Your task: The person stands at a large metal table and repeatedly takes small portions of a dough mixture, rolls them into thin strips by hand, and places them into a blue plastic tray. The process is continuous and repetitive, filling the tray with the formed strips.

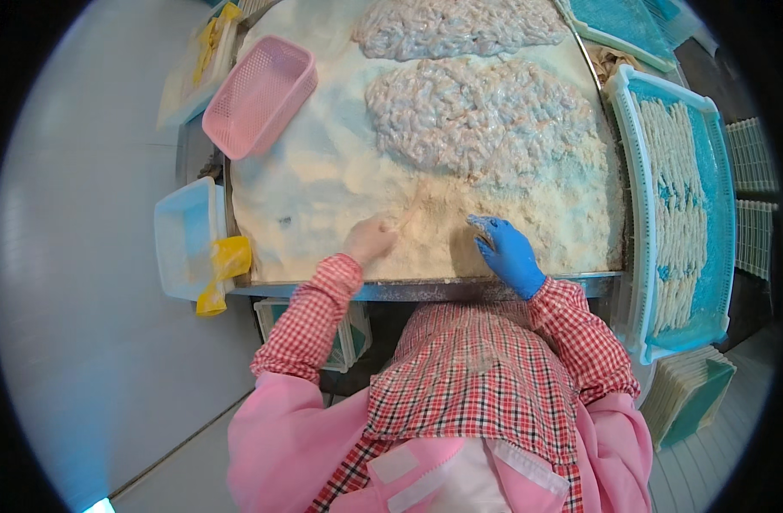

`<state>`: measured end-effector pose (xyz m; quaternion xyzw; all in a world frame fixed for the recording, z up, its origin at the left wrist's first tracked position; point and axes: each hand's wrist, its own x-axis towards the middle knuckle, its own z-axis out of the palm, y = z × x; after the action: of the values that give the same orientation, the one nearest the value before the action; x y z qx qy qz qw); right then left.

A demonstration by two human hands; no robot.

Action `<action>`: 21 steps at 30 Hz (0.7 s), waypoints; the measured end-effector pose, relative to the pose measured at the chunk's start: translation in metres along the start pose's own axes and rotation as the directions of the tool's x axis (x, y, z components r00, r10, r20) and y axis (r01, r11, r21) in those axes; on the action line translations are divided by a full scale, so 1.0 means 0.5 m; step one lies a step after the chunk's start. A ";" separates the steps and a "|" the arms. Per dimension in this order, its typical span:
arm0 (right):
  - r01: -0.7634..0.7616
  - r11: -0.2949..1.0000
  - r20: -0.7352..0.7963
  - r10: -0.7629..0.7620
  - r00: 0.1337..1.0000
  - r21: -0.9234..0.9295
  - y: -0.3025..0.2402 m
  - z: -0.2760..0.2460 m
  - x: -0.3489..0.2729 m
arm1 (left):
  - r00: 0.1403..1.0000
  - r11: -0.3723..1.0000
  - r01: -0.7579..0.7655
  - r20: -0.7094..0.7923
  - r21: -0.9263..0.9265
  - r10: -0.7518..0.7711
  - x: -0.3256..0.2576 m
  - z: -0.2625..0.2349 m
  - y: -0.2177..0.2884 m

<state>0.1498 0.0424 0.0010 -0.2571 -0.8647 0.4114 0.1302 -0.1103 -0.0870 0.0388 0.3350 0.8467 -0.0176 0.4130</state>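
My left hand [372, 239], pale and without a blue glove, is closed low over the powder-covered worktable [314, 214]. From its fingertips a thin pinkish strip of raw meat or fish [413, 205] points up toward the heap. To the right, my right hand [513, 258] wears a blue glove with powder caked on its fingertips. Its fingers are bent, the thumb stands apart from them, and I make out nothing held there. Just beyond both hands lies a big wet heap of raw strips [477, 120], with a second heap [460, 26] behind it.
A pink perforated basket [263, 98] rests on the table's left. Beside that edge hangs a pale blue bin [186, 239] with a yellow cloth [229, 261]. At right, a blue-and-white tray [718, 222] holds rows of coated strips [673, 214]. More trays [686, 393] are stacked below.
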 end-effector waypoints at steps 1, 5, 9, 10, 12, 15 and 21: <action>-0.027 0.999 0.012 0.028 1.000 -0.043 -0.003 0.005 0.001 | 0.981 0.995 0.103 0.165 0.005 -0.103 -0.011 -0.013 -0.024; -0.077 0.986 -0.067 0.068 0.995 -0.150 -0.011 0.074 0.042 | 0.974 0.983 0.096 -0.216 0.156 -0.061 0.011 -0.010 -0.112; -0.014 1.000 0.074 0.016 0.997 -0.017 -0.007 0.175 0.099 | 0.770 0.921 -0.297 -0.507 0.254 0.388 0.054 0.101 -0.028; -0.018 1.000 0.051 0.018 0.999 -0.004 -0.021 0.176 0.106 | 0.682 0.858 -0.369 -0.523 0.356 0.510 0.055 0.117 -0.009; 0.008 0.998 0.030 -0.006 1.000 -0.057 -0.055 0.120 0.108 | 0.800 0.899 -0.186 -0.470 0.397 0.373 0.086 0.105 -0.035; 0.039 0.988 0.126 -0.020 0.992 -0.147 -0.043 0.058 0.086 | 0.778 0.928 -0.317 -0.507 0.195 0.372 0.051 0.035 -0.048; 0.203 0.949 0.337 -0.115 0.935 -0.240 -0.040 0.103 0.038 | 0.720 0.760 -0.649 -0.307 0.019 0.622 -0.034 -0.001 0.000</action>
<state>0.1049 0.0091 -0.0152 -0.1311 -0.9405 0.3133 -0.0141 -0.1031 -0.0962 0.0514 0.5849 0.7316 0.2133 0.2777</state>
